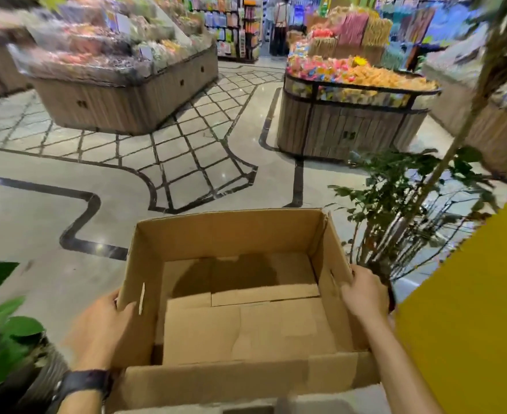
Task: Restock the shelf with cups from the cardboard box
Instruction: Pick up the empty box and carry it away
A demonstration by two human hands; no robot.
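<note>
My left grip (103, 321) is holding the left wall of the cardboard box (231, 234), which is hanging between my two grips. I am seeing no cups inside, so it is likely feeling light and bendy. My right grip (365, 294) is clasping the right wall.

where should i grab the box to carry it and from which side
By its two side walls, one hand on each, coming in from outside left and right. The box is wide, open-topped and looks empty, and each side wall has a slot near the rim. The left hand and right hand hold it that way now, at the upper edges.
</note>
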